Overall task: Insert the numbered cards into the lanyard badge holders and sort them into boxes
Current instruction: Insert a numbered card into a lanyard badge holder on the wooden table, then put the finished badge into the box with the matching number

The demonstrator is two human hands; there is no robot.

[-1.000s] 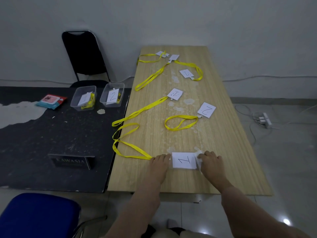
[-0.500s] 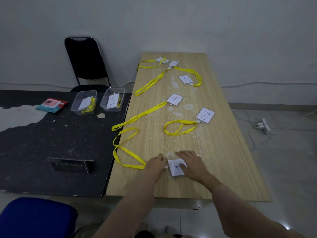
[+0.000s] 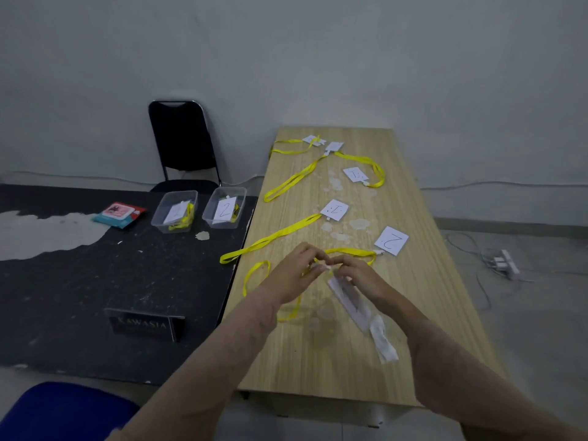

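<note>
While both hands work above it, wooden table (image 3: 413, 313): long and pale, running away from the person. The task's thing is held just over its near half, off the surface.
Black table (image 3: 95, 281): alongside on the left, carrying the two boxes.
Boxes: left box (image 3: 179, 192) and right box (image 3: 230, 188) are clear tubs, each with a card and yellow strap inside, well apart from the hands.
Lanyard (image 3: 294, 310): yellow, trailing from the left fingers down to the wood in a loose loop near the table's left edge.
Left hand (image 3: 294, 272): fingers curled, tips pinching the far end of the badge holder where the strap joins.
Right hand (image 3: 356, 275): fingers curled, tips pinching the same end, touching the left fingertips.
Badge holder (image 3: 348, 300): clear sleeve seen almost edge-on. Its long axis slants from the fingertips down toward the person and slightly right, far end high, near end low.
Card (image 3: 343, 294): white, inside or against the sleeve. I cannot tell how far it is seated, and its number is unreadable at this angle.
Clear tab (image 3: 383, 343): loose plastic at the low near end.
Risk, slip: the holder is held by one end only, so I judge the card could slide out downward if the low end is the open one.
Risk, snag: the trailing loop lies near a second lanyard (image 3: 350, 250), and a lift toward the boxes might drag it.
Risk, sorting: with the number unread, the wrong box is possible.
</note>
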